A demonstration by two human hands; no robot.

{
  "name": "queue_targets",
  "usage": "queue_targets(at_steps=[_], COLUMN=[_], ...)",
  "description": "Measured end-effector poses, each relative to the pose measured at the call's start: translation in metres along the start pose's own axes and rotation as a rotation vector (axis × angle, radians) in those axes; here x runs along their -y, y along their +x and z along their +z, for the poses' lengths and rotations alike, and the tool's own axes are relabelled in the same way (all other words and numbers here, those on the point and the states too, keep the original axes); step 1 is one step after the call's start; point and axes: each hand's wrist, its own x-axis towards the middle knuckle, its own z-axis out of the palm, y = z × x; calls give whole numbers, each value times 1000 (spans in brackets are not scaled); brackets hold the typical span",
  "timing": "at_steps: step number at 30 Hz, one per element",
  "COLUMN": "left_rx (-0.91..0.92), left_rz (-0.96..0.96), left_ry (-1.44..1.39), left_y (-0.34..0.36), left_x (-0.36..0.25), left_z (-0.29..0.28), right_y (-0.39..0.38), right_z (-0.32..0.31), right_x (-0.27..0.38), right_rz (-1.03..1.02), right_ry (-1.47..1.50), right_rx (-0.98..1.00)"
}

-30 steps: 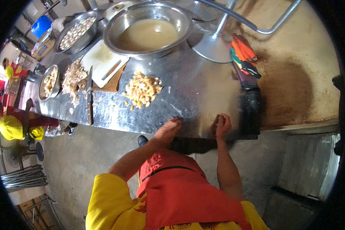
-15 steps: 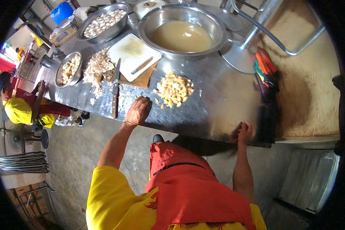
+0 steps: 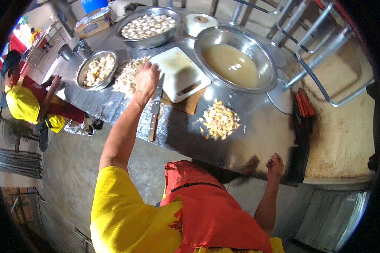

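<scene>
Over peelings (image 3: 127,77), the left hand (image 3: 146,81) is now reaching farther left, grip unclear; the right hand (image 3: 275,165) is curling its fingers together.

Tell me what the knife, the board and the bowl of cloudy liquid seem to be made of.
Knife: probably a wooden handle, brown with pale rivet-like dots; the blade looks like greyish metal.
Board: likely plastic, smooth and white, with rounded corners and a cut-out slot.
Bowl: polished metal, perhaps stainless steel, judging by its silvery, mirror-like highlights.
</scene>
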Motion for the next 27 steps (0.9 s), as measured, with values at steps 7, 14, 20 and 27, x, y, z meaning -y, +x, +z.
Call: queue_targets(at_steps=[7,14,20,27], left_rx=[361,203,-7,-140], left_rz=[-296,-596,-586,-475], left_ry=[311,11,-412,-303], left_y=[-47,-213,-163,-81], left_x=[9,-38,-60,-33], left_z=[49,59,23,80], right_y=[5,-1,40,-41], right_z=[49,9,21,191], right_x=[5,-29,-48,2], right_rz=[122,396,-429,331], right_ry=[-10,177,-796,63], right_rx=[170,298,556,545])
